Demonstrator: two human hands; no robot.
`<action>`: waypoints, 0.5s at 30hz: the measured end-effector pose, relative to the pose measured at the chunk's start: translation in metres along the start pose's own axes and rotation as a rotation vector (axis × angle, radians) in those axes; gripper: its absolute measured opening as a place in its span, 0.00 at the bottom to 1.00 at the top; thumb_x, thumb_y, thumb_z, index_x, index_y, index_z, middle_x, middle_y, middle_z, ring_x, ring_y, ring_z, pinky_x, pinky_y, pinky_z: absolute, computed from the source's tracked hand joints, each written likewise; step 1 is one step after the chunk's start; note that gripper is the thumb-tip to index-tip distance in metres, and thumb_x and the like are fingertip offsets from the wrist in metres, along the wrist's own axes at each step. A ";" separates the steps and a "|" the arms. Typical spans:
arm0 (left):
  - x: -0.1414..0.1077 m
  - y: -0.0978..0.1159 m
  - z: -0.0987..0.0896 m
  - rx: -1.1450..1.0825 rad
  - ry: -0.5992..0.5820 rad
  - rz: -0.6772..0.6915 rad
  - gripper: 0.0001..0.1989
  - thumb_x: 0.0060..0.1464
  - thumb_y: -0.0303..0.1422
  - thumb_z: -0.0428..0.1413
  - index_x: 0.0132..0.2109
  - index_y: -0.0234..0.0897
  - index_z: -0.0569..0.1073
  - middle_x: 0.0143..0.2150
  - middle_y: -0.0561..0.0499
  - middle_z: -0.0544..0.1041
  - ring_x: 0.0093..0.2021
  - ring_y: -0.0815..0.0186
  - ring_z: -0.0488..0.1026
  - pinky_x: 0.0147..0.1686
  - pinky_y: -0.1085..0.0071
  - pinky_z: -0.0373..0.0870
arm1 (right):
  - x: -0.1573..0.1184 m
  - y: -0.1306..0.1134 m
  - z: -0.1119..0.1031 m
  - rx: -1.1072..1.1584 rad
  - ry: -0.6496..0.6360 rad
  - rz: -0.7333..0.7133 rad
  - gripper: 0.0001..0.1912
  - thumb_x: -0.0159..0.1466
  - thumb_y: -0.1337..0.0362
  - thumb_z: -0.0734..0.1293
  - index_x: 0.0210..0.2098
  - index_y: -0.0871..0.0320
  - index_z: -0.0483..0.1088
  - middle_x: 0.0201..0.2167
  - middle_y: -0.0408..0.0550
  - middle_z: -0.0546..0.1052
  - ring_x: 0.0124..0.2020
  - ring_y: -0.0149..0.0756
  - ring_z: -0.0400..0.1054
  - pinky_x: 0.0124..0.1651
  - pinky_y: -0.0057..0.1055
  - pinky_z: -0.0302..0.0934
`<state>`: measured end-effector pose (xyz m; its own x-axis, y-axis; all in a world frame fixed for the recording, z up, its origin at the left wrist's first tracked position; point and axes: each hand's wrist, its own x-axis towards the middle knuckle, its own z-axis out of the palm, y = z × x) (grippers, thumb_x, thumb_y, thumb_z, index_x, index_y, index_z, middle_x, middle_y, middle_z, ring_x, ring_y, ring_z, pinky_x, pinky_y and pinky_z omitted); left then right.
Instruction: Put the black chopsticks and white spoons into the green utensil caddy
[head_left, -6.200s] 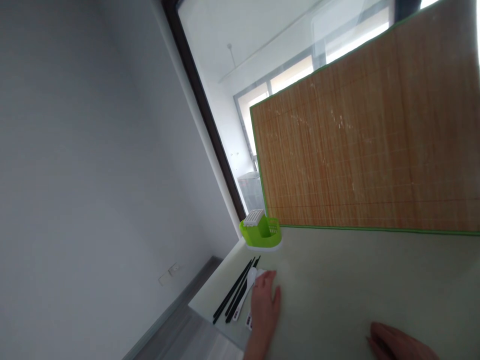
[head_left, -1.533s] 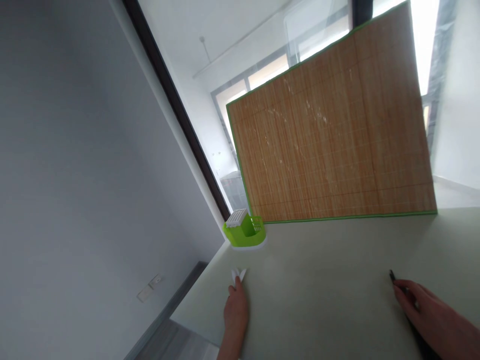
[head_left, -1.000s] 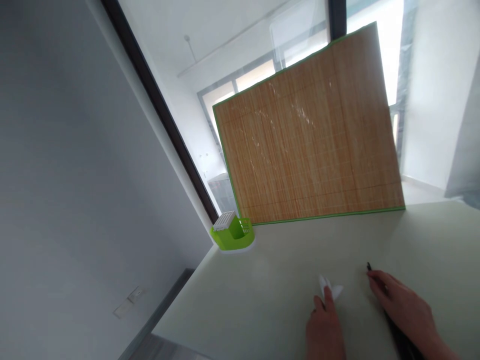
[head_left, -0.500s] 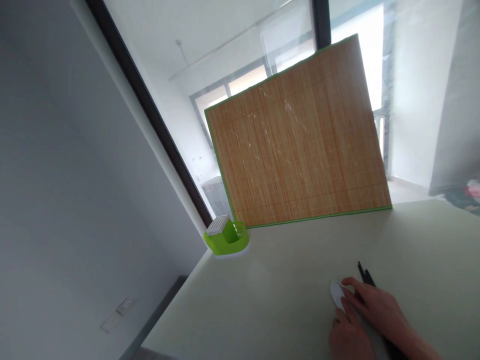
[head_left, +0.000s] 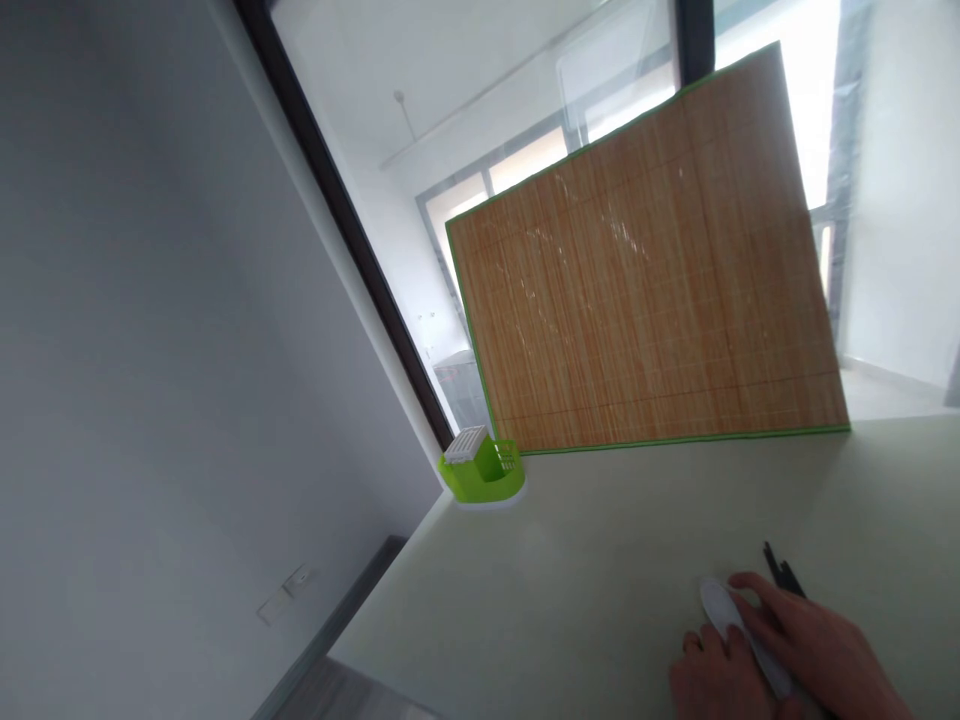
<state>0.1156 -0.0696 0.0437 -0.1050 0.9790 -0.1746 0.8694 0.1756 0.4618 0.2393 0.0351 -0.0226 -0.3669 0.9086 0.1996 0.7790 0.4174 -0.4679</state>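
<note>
A white spoon (head_left: 718,603) lies at a slant low on the right, its rounded end away from me and its handle partly hidden by my hands. My left hand (head_left: 716,680) has bent fingers pressed on the spoon's near left side. From the right, my right hand (head_left: 817,640) grips the spoon's other edge with thumb and fingers. Just beyond my right hand, the tips of black chopsticks (head_left: 784,573) stick out; the rest of them is mostly covered by that hand.
All this rests on a pale table (head_left: 570,590). At its far left corner stands a green and white caddy (head_left: 484,480). A bamboo mat (head_left: 645,280) with green edging leans upright against the glass at the back. A grey wall (head_left: 187,380) rises on the left.
The camera has turned a little left, so everything sits further right in view. My fingers have shifted nearer along the spoon, and more of its handle shows between my hands.
</note>
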 end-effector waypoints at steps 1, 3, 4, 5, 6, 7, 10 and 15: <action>0.001 -0.007 -0.005 0.006 0.027 0.036 0.31 0.48 0.46 0.54 0.57 0.39 0.64 0.51 0.40 0.69 0.50 0.46 0.64 0.46 0.48 0.63 | 0.000 0.000 0.000 -0.007 0.004 0.000 0.19 0.62 0.47 0.54 0.44 0.45 0.67 0.32 0.40 0.79 0.33 0.39 0.74 0.32 0.31 0.63; 0.006 -0.027 -0.020 0.017 0.113 0.111 0.26 0.50 0.46 0.52 0.56 0.44 0.65 0.49 0.45 0.71 0.48 0.52 0.67 0.46 0.54 0.65 | 0.000 0.000 0.000 -0.019 0.012 -0.002 0.19 0.62 0.47 0.54 0.45 0.45 0.66 0.31 0.39 0.79 0.33 0.39 0.74 0.32 0.31 0.63; 0.010 -0.038 -0.032 0.024 0.169 0.140 0.25 0.52 0.46 0.50 0.56 0.47 0.65 0.49 0.48 0.71 0.47 0.56 0.68 0.46 0.58 0.65 | 0.000 0.000 0.000 -0.024 0.014 -0.001 0.19 0.62 0.47 0.53 0.45 0.45 0.66 0.30 0.39 0.79 0.32 0.39 0.74 0.31 0.31 0.62; 0.015 -0.051 -0.046 0.036 0.236 0.150 0.23 0.53 0.45 0.49 0.56 0.48 0.64 0.48 0.50 0.72 0.47 0.59 0.68 0.47 0.61 0.65 | 0.000 0.000 -0.001 -0.027 0.014 0.001 0.19 0.62 0.47 0.53 0.45 0.45 0.66 0.29 0.39 0.78 0.31 0.39 0.74 0.31 0.31 0.62; 0.021 -0.064 -0.063 0.057 0.304 0.146 0.22 0.54 0.43 0.48 0.56 0.48 0.64 0.49 0.51 0.71 0.47 0.61 0.68 0.46 0.65 0.65 | 0.000 -0.001 -0.002 -0.027 0.017 0.005 0.19 0.63 0.47 0.52 0.45 0.45 0.66 0.28 0.39 0.78 0.31 0.38 0.74 0.31 0.31 0.62; 0.027 -0.078 -0.083 0.082 0.375 0.126 0.21 0.55 0.42 0.48 0.56 0.48 0.63 0.49 0.51 0.71 0.47 0.62 0.68 0.45 0.67 0.66 | 0.000 -0.002 -0.003 -0.025 0.022 0.007 0.19 0.63 0.47 0.52 0.45 0.45 0.66 0.28 0.39 0.78 0.30 0.38 0.74 0.30 0.30 0.62; 0.048 -0.119 -0.148 0.174 0.592 0.037 0.22 0.57 0.40 0.46 0.59 0.46 0.60 0.52 0.51 0.69 0.49 0.63 0.67 0.43 0.70 0.66 | 0.000 -0.003 -0.005 -0.014 0.053 0.011 0.20 0.63 0.46 0.52 0.44 0.46 0.67 0.27 0.39 0.78 0.30 0.37 0.74 0.30 0.30 0.62; 0.078 -0.177 -0.239 0.393 0.793 -0.176 0.25 0.55 0.39 0.49 0.59 0.43 0.59 0.55 0.46 0.66 0.52 0.57 0.65 0.44 0.64 0.67 | 0.000 0.001 -0.003 -0.001 0.099 0.019 0.19 0.62 0.46 0.53 0.44 0.46 0.68 0.28 0.38 0.78 0.30 0.37 0.74 0.30 0.30 0.62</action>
<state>-0.1616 0.0000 0.1565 -0.4278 0.7506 0.5036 0.8964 0.4240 0.1294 0.2414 0.0359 -0.0203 -0.3000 0.9135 0.2749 0.7859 0.4000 -0.4715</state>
